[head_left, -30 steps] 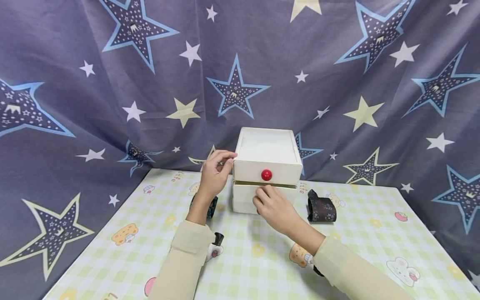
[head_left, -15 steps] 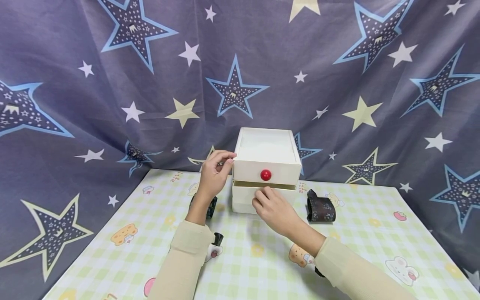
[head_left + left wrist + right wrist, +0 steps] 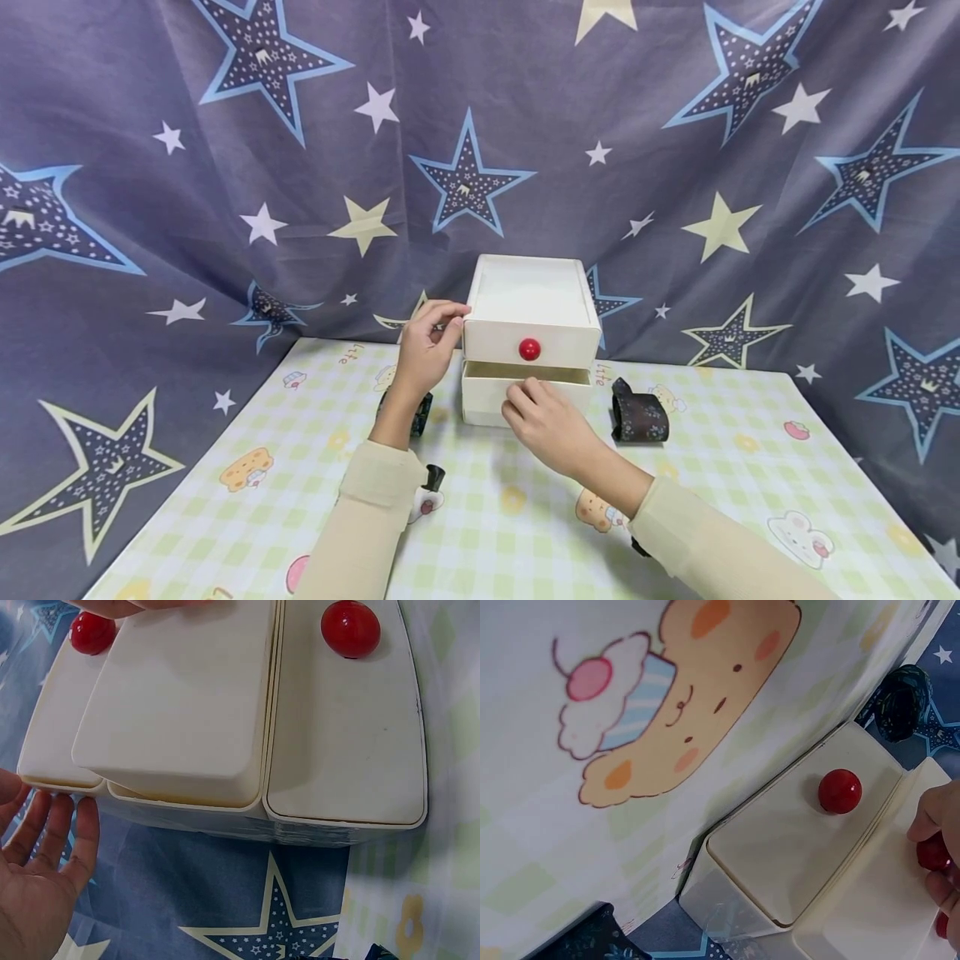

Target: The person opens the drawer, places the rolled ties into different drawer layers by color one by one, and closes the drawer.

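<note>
A white cabinet (image 3: 534,287) of three stacked drawers stands at the back of the table. Its top drawer (image 3: 495,342) is in, a red knob (image 3: 529,349) on its front. The middle drawer (image 3: 180,697) is pulled partly out, and in the head view its inside shows only as a narrow strip. My right hand (image 3: 547,421) pinches this drawer's red knob (image 3: 933,853) between thumb and fingers. The bottom drawer (image 3: 795,832), also red-knobbed, sits in. With fingers extended, my left hand (image 3: 429,346) rests against the cabinet's upper left front edge (image 3: 56,782).
Right of the cabinet lies a rolled piece of dark floral fabric (image 3: 641,417). A similar dark piece (image 3: 422,414) is partly hidden behind my left wrist. A small dark item (image 3: 435,477) lies beside the left sleeve. A star-patterned curtain (image 3: 300,167) hangs behind the checked tablecloth (image 3: 510,542).
The middle drawer has slid farther out toward me, widening the gap under the top drawer. My right hand has come slightly nearer with it, while my left hand has stayed at the cabinet's edge.
</note>
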